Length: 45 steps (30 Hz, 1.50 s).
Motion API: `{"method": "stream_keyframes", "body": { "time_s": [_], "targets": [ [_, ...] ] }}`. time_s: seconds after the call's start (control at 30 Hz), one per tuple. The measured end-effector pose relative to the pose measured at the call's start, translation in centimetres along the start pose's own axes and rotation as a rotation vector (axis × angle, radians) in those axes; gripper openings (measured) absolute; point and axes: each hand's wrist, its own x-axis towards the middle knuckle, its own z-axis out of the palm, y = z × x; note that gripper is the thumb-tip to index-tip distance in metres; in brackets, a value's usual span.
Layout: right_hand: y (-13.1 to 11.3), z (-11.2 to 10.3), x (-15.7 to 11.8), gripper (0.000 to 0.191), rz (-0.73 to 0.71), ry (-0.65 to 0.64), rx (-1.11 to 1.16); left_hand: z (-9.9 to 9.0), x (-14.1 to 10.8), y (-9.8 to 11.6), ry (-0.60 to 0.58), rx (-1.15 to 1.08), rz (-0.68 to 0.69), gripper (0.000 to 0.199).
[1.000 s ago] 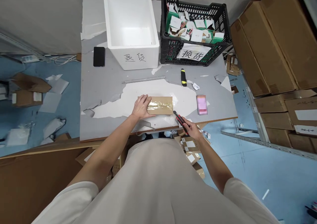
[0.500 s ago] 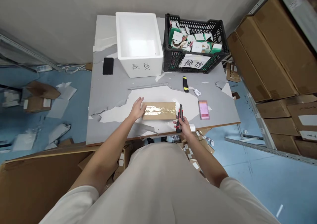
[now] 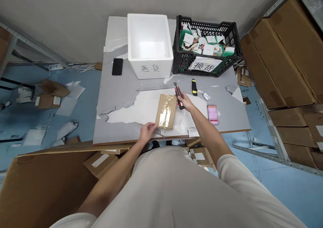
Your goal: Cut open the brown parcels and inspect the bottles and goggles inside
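Note:
A flat cardboard box (image 3: 166,112) with shiny clear tape down its middle lies on the table, its long side running away from me. My left hand (image 3: 148,132) is closed at the box's near left corner, fingertips pinching its edge. In my right hand (image 3: 186,102) is a red and black utility knife (image 3: 179,96), its tip pointing away from me. This hand is beside the box's far right side; whether its fingers touch the box I cannot tell.
At the back stand a white foam box (image 3: 150,68) and a black crate (image 3: 208,71) of small cartons. A black phone (image 3: 117,67), a yellow-black cutter (image 3: 194,87) and a pink item (image 3: 212,114) lie on the table (image 3: 121,90). Large cartons (image 3: 280,53) fill the right shelf.
The box has turned from lying crosswise to lengthwise. My left hand has moved to its near corner; my right hand has moved farther away with the utility knife.

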Motion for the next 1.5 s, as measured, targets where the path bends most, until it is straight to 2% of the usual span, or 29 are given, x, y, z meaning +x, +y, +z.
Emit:
{"method": "stream_keyframes", "body": {
  "time_s": [0.13,0.27,0.33,0.43,0.53,0.6,0.67,0.73,0.8,0.93,1.03,1.1,1.2,1.27,1.33,1.4,1.43,1.5],
  "targets": [
    [-0.1,0.5,0.5,0.032,-0.035,-0.023,-0.073,0.7,-0.8,0.4,-0.052,0.049,-0.017,0.04],
    [0.1,0.3,-2.4,0.033,-0.101,0.139,0.001,-0.5,1.1,2.4,-0.089,0.243,-0.004,0.046],
    [0.8,0.1,-5.5,0.033,-0.102,0.235,0.099,-0.9,3.3,4.0,-0.103,0.3,0.03,0.059],
    [3.3,0.0,-11.6,0.031,-0.043,0.268,0.155,-0.6,8.0,6.9,-0.139,0.299,0.155,0.069],
    [6.4,0.6,-17.2,0.037,0.123,0.265,0.261,0.6,12.9,9.0,-0.125,0.349,0.306,0.069],
    [8.0,1.5,-19.4,0.041,0.201,0.248,0.362,1.5,15.3,9.5,-0.18,0.4,0.355,0.067],
    [9.0,2.5,-20.2,0.044,0.242,0.23,0.435,2.3,16.7,9.4,-0.241,0.427,0.352,0.061],
    [9.4,3.3,-20.1,0.047,0.256,0.228,0.467,2.7,17.2,9.0,-0.258,0.416,0.329,0.055],
    [9.5,3.5,-19.4,0.051,0.24,0.246,0.458,2.5,17.2,8.6,-0.223,0.389,0.313,0.052],
    [8.3,2.0,-16.9,0.055,0.124,0.25,0.312,-0.1,15.4,7.8,-0.044,0.394,0.293,0.044],
    [6.3,0.4,-13.6,0.055,0.034,0.239,0.243,-2.6,12.2,6.3,0.125,0.392,0.256,0.039],
    [4.7,-0.2,-11.0,0.053,0.005,0.22,0.241,-3.7,9.3,4.7,0.191,0.379,0.211,0.039],
    [2.7,-0.1,-7.3,0.049,-0.016,0.144,0.224,-4.0,5.3,2.6,0.223,0.356,0.12,0.044],
    [2.0,0.0,-5.8,0.047,-0.024,0.087,0.199,-3.8,3.6,2.1,0.235,0.359,0.077,0.05],
    [1.7,-0.1,-5.3,0.044,-0.044,0.059,0.145,-3.5,3.0,2.5,0.259,0.419,0.129,0.06],
    [1.8,-0.8,-5.9,0.044,-0.069,0.072,0.04,-3.3,3.4,3.6,0.255,0.55,0.29,0.068],
    [1.8,-1.3,-6.6,0.047,-0.074,0.085,-0.029,-3.2,4.0,4.3,0.217,0.632,0.387,0.071],
    [2.1,-2.5,-8.3,0.057,-0.058,0.088,-0.166,-3.0,5.2,5.5,0.055,0.794,0.536,0.075]
  ]
}}
